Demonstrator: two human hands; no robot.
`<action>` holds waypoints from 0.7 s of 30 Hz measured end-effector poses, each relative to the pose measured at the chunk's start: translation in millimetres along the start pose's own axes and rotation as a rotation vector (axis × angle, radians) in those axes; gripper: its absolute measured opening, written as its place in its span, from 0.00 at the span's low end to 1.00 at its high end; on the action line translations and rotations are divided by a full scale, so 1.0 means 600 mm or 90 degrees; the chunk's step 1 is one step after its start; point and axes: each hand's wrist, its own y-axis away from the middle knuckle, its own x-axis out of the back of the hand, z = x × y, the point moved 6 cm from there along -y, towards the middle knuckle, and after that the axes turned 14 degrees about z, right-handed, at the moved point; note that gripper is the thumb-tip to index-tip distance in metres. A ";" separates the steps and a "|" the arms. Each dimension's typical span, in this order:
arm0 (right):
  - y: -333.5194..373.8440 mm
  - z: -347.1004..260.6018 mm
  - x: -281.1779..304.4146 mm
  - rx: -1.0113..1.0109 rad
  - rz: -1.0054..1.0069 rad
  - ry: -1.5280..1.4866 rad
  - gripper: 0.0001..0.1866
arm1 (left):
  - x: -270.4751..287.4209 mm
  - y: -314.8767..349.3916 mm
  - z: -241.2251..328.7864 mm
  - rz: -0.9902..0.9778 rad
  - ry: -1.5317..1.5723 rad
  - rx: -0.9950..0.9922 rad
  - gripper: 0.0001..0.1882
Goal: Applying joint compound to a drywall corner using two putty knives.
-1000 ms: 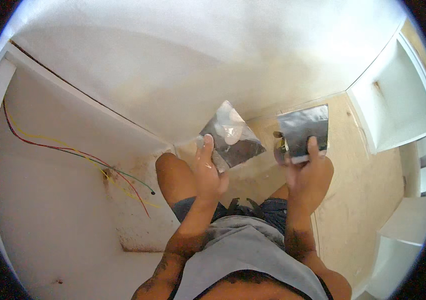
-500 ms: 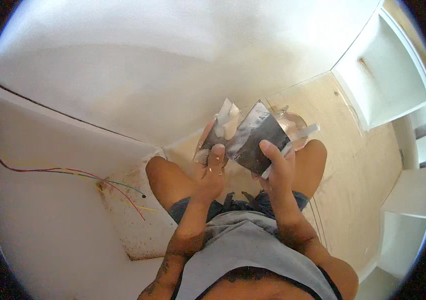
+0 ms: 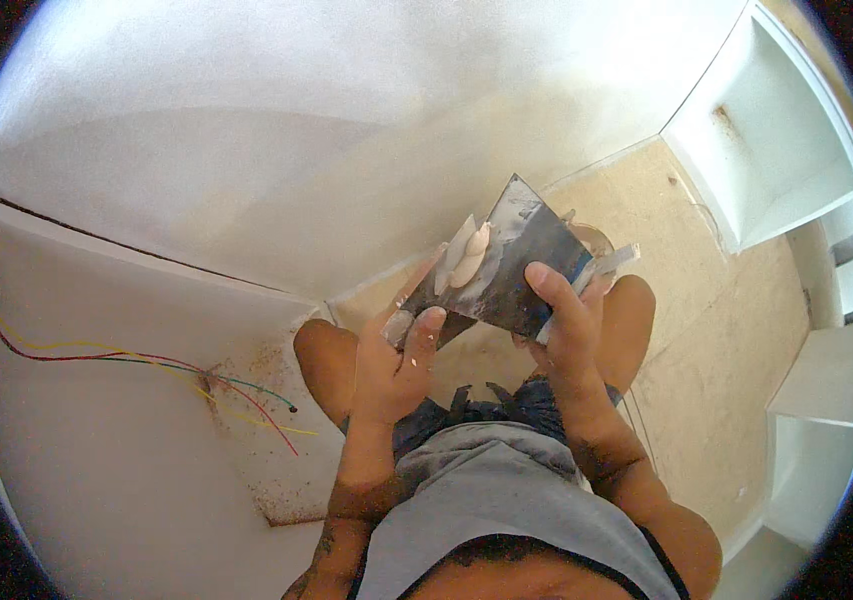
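Observation:
My right hand (image 3: 566, 318) is closed on a wide putty knife (image 3: 529, 265), its thumb pressed on the dark, smeared blade. My left hand (image 3: 393, 362) grips a second putty knife (image 3: 420, 302), partly hidden behind the fingers and the other blade. A lump of pale putty (image 3: 468, 262) sits where the two blades meet, and they overlap or touch there. Flecks of putty stick to my left thumb. Behind my right hand shows the rim of a round container (image 3: 596, 238), mostly covered. A pale flat strip (image 3: 618, 259) juts out beside that hand.
Loose red, yellow and green wires (image 3: 208, 376) come out at the left, near a stained panel (image 3: 296, 480). A smooth white wall (image 3: 276, 150) rises ahead. Beige board (image 3: 716, 330) lies under and right of my legs. White open boxes (image 3: 786, 130) stand at the right.
My left hand has moved slightly left and down, and its knife has slid along the other blade. The putty now lies against the right-hand knife's edge. The right hand has barely moved.

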 end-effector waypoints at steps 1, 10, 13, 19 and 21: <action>-0.001 0.000 0.002 0.000 0.001 -0.001 0.20 | 0.001 -0.001 0.002 -0.001 -0.001 0.000 0.15; 0.009 0.016 0.001 -0.036 0.008 -0.037 0.19 | -0.013 0.016 -0.003 0.097 0.090 -0.011 0.11; 0.021 0.010 -0.008 -0.033 0.043 -0.064 0.14 | -0.014 0.031 -0.012 0.086 0.071 0.022 0.12; 0.033 -0.006 -0.029 -0.026 0.073 -0.103 0.16 | -0.020 0.036 -0.015 0.068 0.005 -0.131 0.17; 0.036 -0.010 -0.040 -0.050 0.031 -0.121 0.16 | -0.015 0.036 -0.013 0.114 0.157 -0.170 0.15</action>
